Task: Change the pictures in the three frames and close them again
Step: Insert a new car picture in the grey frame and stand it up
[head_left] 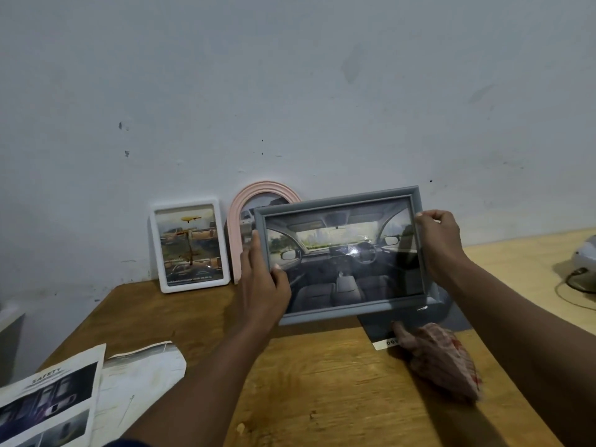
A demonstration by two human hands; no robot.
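I hold a grey frame upright above the table, its glass facing me with a picture of a car interior inside. My left hand grips its left edge and my right hand grips its right edge. A white frame with a car picture leans on the wall at the back left. Beside it stands a pink arched frame, partly hidden behind the grey frame.
The wooden table carries loose printed sheets at the front left, a dark picture sheet under the grey frame and a reddish checked cloth on it. A grey device with a cable sits at the far right.
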